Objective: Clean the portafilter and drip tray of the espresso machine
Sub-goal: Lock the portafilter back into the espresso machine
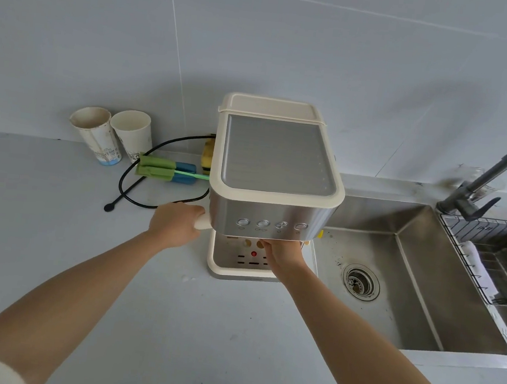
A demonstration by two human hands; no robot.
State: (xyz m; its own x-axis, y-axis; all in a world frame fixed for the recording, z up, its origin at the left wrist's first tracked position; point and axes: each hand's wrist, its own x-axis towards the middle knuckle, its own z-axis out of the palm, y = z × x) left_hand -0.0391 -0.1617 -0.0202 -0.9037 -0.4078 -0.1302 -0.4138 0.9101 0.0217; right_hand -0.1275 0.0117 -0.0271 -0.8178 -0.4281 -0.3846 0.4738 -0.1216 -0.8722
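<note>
The portafilter [203,221] sits locked under the espresso machine [274,175], its cream handle clenched in the left hand [176,226]; the right hand [283,253] reaches beneath, its grip hidden. Unlocking looks underway: next, twist the handle free, leaving the drip tray [238,263] on the surface [169,323].

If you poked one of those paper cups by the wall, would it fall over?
Probably, yes. The two paper cups look tall and narrow at the base, so likely tippy. They seem empty, so probably very light. The left one already leans a little. On its side it would likely roll in a curve, since the top is wider.
</note>
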